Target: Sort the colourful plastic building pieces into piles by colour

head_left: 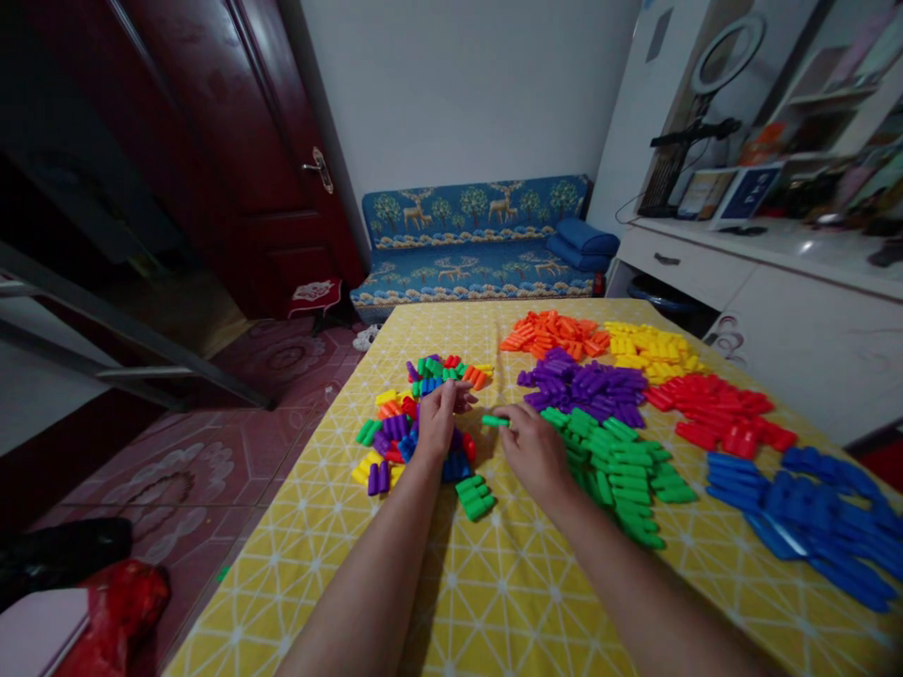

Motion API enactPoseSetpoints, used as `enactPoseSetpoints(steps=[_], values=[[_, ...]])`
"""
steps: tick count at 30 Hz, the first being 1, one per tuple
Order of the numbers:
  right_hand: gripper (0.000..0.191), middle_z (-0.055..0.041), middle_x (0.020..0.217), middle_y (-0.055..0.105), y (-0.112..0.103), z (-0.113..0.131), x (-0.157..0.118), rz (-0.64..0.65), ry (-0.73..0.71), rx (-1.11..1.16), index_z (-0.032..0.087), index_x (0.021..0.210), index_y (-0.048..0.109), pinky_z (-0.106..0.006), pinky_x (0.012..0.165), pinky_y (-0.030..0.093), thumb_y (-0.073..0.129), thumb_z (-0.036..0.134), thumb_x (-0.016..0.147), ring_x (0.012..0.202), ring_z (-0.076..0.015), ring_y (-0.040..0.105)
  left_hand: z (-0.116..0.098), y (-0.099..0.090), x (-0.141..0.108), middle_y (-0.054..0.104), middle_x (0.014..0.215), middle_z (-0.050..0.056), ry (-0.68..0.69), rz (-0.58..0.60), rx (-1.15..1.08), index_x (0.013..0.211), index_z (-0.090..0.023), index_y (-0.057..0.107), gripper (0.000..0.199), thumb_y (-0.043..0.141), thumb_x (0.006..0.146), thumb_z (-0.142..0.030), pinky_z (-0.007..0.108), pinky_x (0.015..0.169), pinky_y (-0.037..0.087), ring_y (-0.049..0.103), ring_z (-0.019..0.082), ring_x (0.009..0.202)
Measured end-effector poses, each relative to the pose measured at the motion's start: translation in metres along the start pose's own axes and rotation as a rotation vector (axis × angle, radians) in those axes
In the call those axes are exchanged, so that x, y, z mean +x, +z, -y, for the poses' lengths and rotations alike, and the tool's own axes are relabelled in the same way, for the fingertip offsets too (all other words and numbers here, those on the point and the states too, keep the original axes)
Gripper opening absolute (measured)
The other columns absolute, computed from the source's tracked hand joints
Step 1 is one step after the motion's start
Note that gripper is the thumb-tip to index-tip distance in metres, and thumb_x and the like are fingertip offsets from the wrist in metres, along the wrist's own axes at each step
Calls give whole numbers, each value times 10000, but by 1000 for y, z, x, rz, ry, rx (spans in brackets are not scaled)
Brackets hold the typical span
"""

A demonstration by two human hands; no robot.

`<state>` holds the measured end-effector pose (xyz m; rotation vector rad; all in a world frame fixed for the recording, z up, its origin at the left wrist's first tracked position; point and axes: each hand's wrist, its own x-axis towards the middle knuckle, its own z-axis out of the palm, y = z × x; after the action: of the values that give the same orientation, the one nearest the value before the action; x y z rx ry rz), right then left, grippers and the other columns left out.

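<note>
My right hand (pixel 530 444) pinches a small green plastic block (pixel 495 420) between thumb and fingers, at the left edge of a green block pile (pixel 625 470). Over a mixed-colour heap of blocks (pixel 395 428) is my left hand (pixel 441 414). Its fingers point right, loosely curved and apart, with nothing visible in them. The hand and wrist hide part of the heap. A joined group of green blocks (pixel 476 498) lies on the cloth between my forearms.
Sorted piles of orange (pixel 554 334), yellow (pixel 653 353), purple (pixel 585 385), red (pixel 726 414) and blue blocks (pixel 811 508) spread across the right side of the yellow tablecloth (pixel 317 583). A blue sofa (pixel 480 268) stands beyond the table, and a white cabinet (pixel 811 348) is at the right.
</note>
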<state>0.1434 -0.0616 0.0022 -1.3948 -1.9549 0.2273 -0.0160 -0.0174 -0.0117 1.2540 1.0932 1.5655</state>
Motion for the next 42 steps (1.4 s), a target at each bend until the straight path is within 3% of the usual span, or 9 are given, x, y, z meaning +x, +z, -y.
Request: enactPoseSetpoints(steps=[6, 10, 13, 18, 22, 28, 35, 38, 42], values=[[163, -18, 843, 669, -63, -64, -6, -112, 86, -135, 221, 879, 659, -298, 681, 448, 547, 174, 771, 730, -179, 594, 3, 0, 1, 720, 717, 74, -11, -4, -22, 901, -127, 732, 604, 500, 829, -680, 254, 608, 473, 630, 145, 616], [160, -37, 830, 667, -83, -90, -15, -142, 128, -264, 218, 832, 671, -326, 676, 449, 553, 170, 734, 749, -206, 589, 3, 0, 2, 721, 714, 70, -25, 2, -35, 900, -128, 729, 592, 508, 827, -673, 250, 606, 472, 627, 141, 612], [175, -62, 917, 661, -77, -63, -22, -160, -3, -292, 213, 780, 653, -368, 802, 458, 528, 103, 727, 898, -235, 574, 2, 1, 2, 721, 713, 67, -28, 4, -40, 896, -131, 730, 583, 506, 833, -666, 248, 605, 473, 625, 139, 611], [203, -46, 1066, 645, -29, 25, -51, 180, -206, -47, 239, 988, 655, -384, 912, 463, 609, 170, 802, 1025, -234, 554, 2, 1, 1, 718, 710, 71, -12, 2, -34, 898, -119, 732, 600, 496, 838, -668, 244, 597, 470, 624, 137, 607], [249, -84, 1218, 585, 0, 57, -70, 299, -207, -89, 238, 1056, 659, -419, 914, 474, 652, 181, 814, 1116, -273, 526, 3, 0, 1, 719, 721, 76, -12, 2, -30, 904, -114, 730, 611, 477, 849, -668, 245, 609, 478, 630, 137, 612], [220, -50, 979, 599, -23, 29, -63, 166, -214, 10, 203, 888, 655, -350, 864, 480, 567, 16, 813, 971, -202, 559, 5, 0, 2, 719, 719, 85, -15, -11, -36, 902, -104, 728, 621, 480, 845, -670, 248, 606, 479, 630, 140, 609], [92, -81, 985, 597, -65, -43, -48, -139, -175, -235, 191, 882, 651, -418, 861, 461, 601, 129, 836, 963, -254, 540, 3, 1, 2, 721, 705, 83, -28, -11, -52, 891, -112, 730, 630, 509, 809, -695, 253, 589, 483, 631, 145, 596], [74, -92, 1022, 615, -66, -41, -46, -159, -149, -314, 197, 863, 666, -453, 862, 448, 616, 151, 835, 985, -282, 531, 4, 1, 2, 719, 702, 80, -26, -7, -51, 890, -111, 730, 626, 509, 811, -692, 248, 590, 480, 629, 141, 595], [157, -74, 1044, 616, -35, -4, -36, -59, -189, -50, 194, 946, 652, -386, 905, 462, 543, 113, 867, 1002, -226, 557, 5, 0, 2, 721, 714, 79, -8, -7, -26, 901, -116, 731, 606, 480, 844, -664, 251, 598, 481, 631, 142, 602]])
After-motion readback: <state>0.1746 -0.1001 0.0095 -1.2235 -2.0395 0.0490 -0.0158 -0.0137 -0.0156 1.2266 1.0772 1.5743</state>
